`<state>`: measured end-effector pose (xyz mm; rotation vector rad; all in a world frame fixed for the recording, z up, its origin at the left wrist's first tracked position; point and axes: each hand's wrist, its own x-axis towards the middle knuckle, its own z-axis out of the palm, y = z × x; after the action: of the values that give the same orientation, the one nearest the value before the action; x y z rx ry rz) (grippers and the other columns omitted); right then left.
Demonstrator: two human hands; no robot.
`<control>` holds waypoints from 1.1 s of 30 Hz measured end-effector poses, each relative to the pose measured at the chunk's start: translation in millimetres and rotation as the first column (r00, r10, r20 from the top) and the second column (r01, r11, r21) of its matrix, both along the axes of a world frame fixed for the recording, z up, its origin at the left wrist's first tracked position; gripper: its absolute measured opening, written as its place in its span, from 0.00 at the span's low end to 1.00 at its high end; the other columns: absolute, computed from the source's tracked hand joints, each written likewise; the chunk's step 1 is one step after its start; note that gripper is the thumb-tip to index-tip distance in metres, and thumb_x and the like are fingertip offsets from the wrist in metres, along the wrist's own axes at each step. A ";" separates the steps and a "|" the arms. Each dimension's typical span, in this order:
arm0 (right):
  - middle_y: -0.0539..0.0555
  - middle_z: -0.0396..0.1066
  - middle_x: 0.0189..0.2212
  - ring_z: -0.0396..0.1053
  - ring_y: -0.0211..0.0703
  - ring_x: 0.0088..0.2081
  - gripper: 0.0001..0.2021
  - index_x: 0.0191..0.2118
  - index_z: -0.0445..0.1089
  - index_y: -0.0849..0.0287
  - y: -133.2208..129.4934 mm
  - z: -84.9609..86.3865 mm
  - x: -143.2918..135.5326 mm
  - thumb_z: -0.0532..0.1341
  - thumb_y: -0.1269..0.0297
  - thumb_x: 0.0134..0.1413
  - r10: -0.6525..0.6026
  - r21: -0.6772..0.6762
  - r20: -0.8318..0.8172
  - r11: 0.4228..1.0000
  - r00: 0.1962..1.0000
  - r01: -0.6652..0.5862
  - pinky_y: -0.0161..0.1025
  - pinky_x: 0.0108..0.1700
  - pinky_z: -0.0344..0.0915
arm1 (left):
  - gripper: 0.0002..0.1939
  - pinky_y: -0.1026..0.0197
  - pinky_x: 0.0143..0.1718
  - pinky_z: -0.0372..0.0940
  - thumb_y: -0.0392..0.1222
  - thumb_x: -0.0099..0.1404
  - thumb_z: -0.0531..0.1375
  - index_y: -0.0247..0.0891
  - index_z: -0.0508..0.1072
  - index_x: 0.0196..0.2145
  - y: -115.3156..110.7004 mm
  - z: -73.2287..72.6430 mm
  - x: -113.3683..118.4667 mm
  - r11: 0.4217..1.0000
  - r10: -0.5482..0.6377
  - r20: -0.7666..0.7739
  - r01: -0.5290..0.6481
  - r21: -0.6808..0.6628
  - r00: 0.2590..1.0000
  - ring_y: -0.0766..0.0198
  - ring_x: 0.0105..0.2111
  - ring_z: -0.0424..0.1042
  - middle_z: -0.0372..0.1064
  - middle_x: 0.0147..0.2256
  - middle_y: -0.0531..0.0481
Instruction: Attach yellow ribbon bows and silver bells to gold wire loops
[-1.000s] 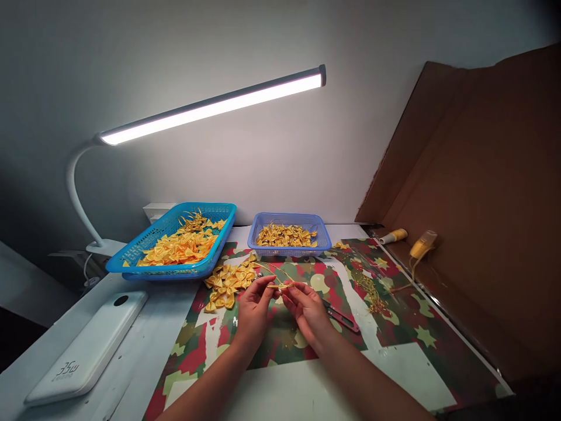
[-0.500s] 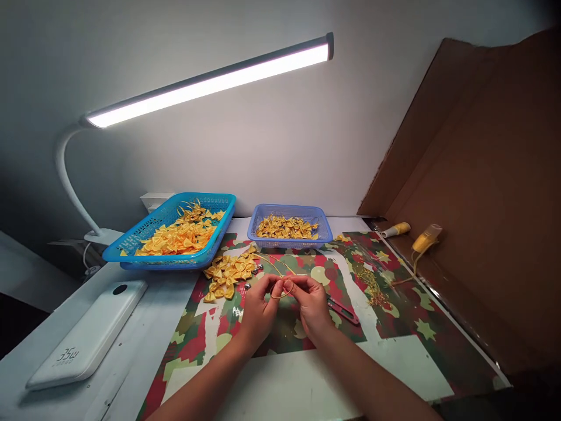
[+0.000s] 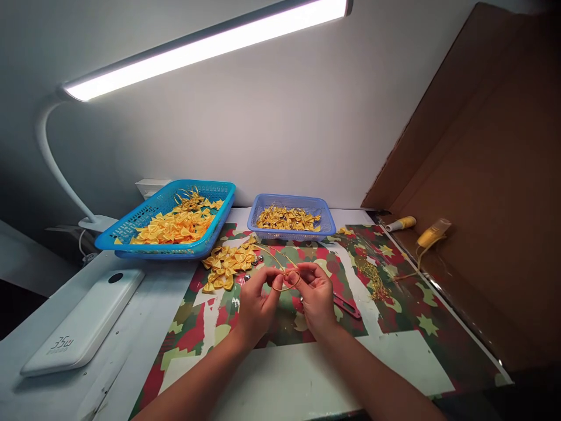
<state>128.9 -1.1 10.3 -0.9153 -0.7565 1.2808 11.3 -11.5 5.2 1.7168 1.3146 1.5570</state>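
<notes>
Between my two hands a thin gold cord point(image 3: 287, 288) is bent into a small loop. My left hand point(image 3: 259, 295) pinches it at the loop's left side, thumb against fingers. The loop's other side is pinched by my right hand point(image 3: 313, 292). Two strands of the cord run away from me toward a pile of yellow ribbon bows point(image 3: 225, 264). Small silver bells point(image 3: 260, 258) lie at the pile's right edge. Beside my right hand, partly covered by it, rests a pinkish-red slotted tool point(image 3: 348, 306).
A blue basket point(image 3: 210, 245) with yellow bows stands at the left, a purple basket point(image 3: 328, 225) with gold bows at the back. Cut gold cords point(image 3: 374, 280) lie at the right, near yellow thread spools point(image 3: 432, 234). A white power bank point(image 3: 83, 324) and a lit lamp point(image 3: 210, 49) are left.
The cord loop between my hands is wider and clearer, and my fingertips have moved slightly apart. My view has shifted a little, making the lamp appear higher and nearer.
</notes>
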 end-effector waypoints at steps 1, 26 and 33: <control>0.50 0.77 0.26 0.75 0.42 0.29 0.18 0.30 0.71 0.57 0.5 -0.5 0.1 0.75 0.59 0.31 -0.002 -0.012 -0.012 1.000 1.000 0.002 0.40 0.37 0.72 | 0.07 0.63 0.31 0.64 0.42 0.64 0.56 0.39 0.73 0.32 -0.2 0.7 0.1 1.000 0.002 -0.003 -0.002 0.011 1.000 0.63 0.28 0.70 0.72 0.27 0.51; 0.51 0.77 0.27 0.74 0.43 0.33 0.09 0.21 0.75 0.55 1.9 4.1 7.4 0.75 0.61 0.33 0.109 0.102 0.041 0.988 0.993 -0.113 0.42 0.39 0.71 | 0.06 0.66 0.32 0.66 0.43 0.63 0.62 0.39 0.74 0.32 1.6 3.2 -1.6 0.960 -0.209 0.311 0.255 -0.117 0.927 0.66 0.31 0.71 0.73 0.30 0.52; 0.49 0.74 0.27 0.71 0.39 0.32 0.11 0.19 0.74 0.56 4.2 0.7 7.2 0.76 0.61 0.29 0.153 0.036 -0.083 0.988 0.985 -0.150 0.40 0.39 0.69 | 0.06 0.65 0.34 0.67 0.43 0.63 0.62 0.39 0.76 0.33 0.0 2.1 -0.9 0.956 -0.208 0.326 0.262 -0.134 0.922 0.65 0.32 0.72 0.73 0.31 0.51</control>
<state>136.2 3.1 11.1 -0.7857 -0.7871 1.4298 10.4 -11.5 7.2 1.3973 1.0129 1.4524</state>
